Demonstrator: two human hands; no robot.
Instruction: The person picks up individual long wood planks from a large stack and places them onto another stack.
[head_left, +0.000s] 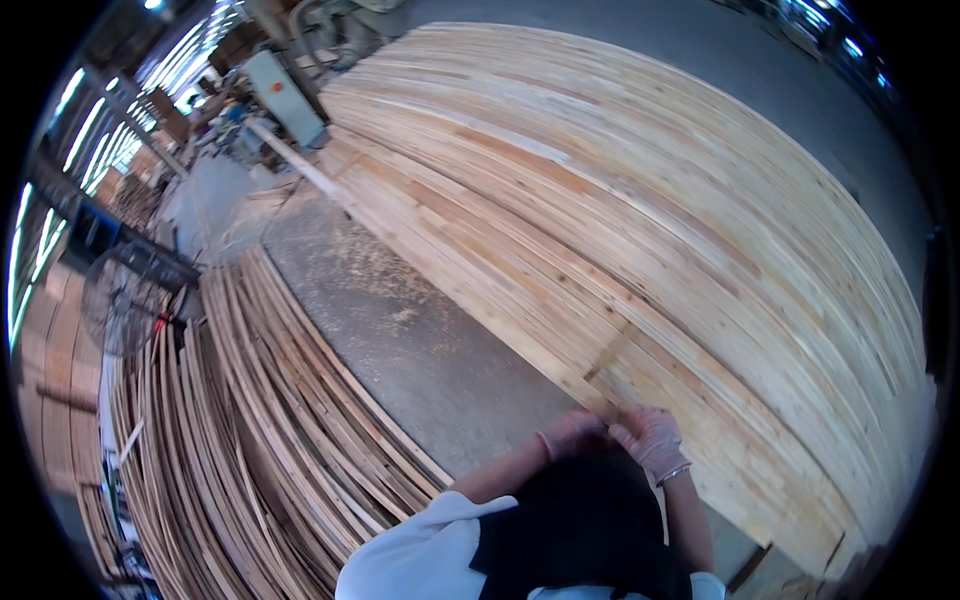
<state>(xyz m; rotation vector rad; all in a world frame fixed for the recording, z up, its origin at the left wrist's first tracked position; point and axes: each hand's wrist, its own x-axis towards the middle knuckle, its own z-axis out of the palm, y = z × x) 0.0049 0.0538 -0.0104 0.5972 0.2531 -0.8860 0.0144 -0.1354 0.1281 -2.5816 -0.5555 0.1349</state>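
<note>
left hand (573,436) and right hand (655,443) are lying close together, grip indiscernible; beyond, a pale, brown-streaked wooden panel (600,215) is extending.

Sawdust (395,275) dusts the grey floor (430,385), a pale cabinet (287,105) standing beyond

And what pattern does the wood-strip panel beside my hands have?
The wood-strip panel has cream, tan and orange-brown lengthwise stripes; head view shows it best.

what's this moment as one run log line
left hand: by boards, hold unclear; right hand: beside left, hold unclear; sawdust: on floor
</note>
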